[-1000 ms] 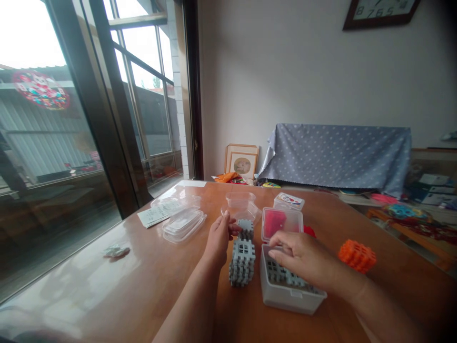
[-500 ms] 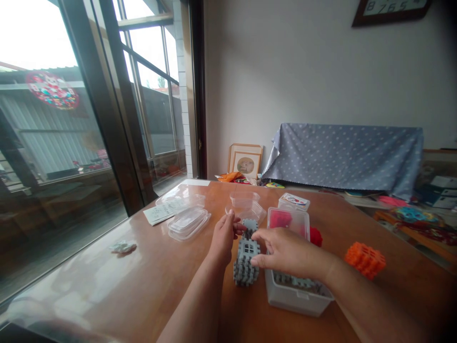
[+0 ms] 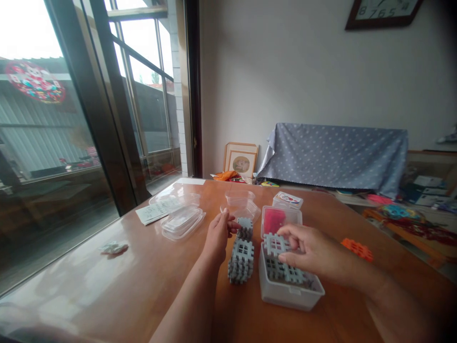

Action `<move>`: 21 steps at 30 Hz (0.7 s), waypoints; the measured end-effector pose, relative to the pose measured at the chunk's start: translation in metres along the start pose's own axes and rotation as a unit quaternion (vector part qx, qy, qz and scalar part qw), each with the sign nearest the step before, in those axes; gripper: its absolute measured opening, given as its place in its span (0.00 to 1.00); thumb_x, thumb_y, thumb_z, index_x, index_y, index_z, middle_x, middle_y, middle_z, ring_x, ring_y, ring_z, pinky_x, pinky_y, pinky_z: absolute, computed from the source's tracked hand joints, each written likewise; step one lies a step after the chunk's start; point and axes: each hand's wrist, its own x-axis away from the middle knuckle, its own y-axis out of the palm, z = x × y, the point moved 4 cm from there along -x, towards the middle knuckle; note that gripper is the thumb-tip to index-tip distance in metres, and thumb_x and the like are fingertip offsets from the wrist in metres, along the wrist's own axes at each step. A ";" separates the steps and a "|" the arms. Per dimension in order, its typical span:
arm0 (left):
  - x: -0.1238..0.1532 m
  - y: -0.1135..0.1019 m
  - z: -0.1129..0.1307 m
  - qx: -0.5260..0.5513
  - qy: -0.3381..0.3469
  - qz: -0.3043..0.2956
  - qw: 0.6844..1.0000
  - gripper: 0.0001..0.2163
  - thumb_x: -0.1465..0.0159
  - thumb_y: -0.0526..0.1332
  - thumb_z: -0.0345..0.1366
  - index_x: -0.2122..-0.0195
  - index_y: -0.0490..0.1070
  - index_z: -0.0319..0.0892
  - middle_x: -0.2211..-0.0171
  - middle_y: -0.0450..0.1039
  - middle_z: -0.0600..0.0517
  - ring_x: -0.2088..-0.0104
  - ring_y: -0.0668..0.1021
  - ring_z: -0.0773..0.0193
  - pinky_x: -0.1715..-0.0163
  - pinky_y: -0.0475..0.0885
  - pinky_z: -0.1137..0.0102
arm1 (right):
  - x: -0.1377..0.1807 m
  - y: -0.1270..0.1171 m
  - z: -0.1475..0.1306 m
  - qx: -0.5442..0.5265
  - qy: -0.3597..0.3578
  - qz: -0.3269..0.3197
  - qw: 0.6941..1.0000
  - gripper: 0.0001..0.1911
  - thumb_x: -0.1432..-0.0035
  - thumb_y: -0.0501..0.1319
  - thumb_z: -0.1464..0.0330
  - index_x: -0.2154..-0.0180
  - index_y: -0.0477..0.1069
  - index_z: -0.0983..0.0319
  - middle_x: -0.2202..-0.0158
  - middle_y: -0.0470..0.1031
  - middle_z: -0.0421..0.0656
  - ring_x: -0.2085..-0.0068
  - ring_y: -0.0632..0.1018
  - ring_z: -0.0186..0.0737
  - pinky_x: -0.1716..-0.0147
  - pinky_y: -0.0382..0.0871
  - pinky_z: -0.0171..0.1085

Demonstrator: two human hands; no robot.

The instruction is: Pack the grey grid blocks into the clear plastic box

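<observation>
My right hand (image 3: 303,247) pinches a grey square window-pattern building piece (image 3: 275,244), tilted over an open clear plastic box (image 3: 291,295). More grey notched pieces (image 3: 283,271) lie inside that box. My left hand (image 3: 220,231) is loosely curled, thumb up and fingers apart, beside the far stack of grey pieces (image 3: 245,228); whether its fingertips touch the stack I cannot tell. Closer to me stands another stack of grey pieces (image 3: 241,262), its top piece showing a window grid.
Orange notched pieces (image 3: 357,249) sit to the right, partly behind my right arm. Behind the box is a container with pink-red contents (image 3: 273,221). Clear lids (image 3: 182,223), paper sheets (image 3: 152,213) and a small plastic packet (image 3: 113,247) lie left on the brown table (image 3: 160,276).
My right hand has moved from beside the grey stacks to over the clear box and now holds a grey piece. My left hand keeps its pose. The camera has turned slightly right.
</observation>
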 end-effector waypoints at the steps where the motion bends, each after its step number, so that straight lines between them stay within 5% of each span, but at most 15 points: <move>1: 0.000 0.000 0.000 -0.002 -0.001 0.000 1.000 0.29 0.44 0.64 0.64 0.64 0.74 0.39 0.73 0.80 0.45 0.76 0.74 0.64 0.73 0.63 0.69 | 0.004 -0.002 0.006 0.020 -0.004 0.000 1.000 0.21 0.43 0.67 0.57 0.49 0.73 0.56 0.62 0.74 0.40 0.63 0.75 0.40 0.64 0.65 0.35; 6: 0.001 0.001 0.000 -0.007 -0.002 0.001 1.000 0.28 0.43 0.64 0.64 0.64 0.74 0.39 0.72 0.79 0.45 0.76 0.75 0.64 0.73 0.63 0.70 | 0.019 -0.003 0.026 0.113 -0.018 0.000 0.993 0.20 0.45 0.68 0.54 0.52 0.76 0.53 0.52 0.74 0.45 0.50 0.73 0.51 0.51 0.63 0.43; 21: -0.001 0.000 -0.001 -0.008 -0.005 -0.003 1.000 0.27 0.41 0.63 0.62 0.63 0.74 0.38 0.72 0.79 0.45 0.74 0.74 0.64 0.73 0.63 0.70 | 0.022 0.005 0.028 0.209 0.014 -0.024 0.978 0.20 0.52 0.72 0.55 0.56 0.80 0.50 0.55 0.73 0.46 0.50 0.71 0.57 0.53 0.58 0.48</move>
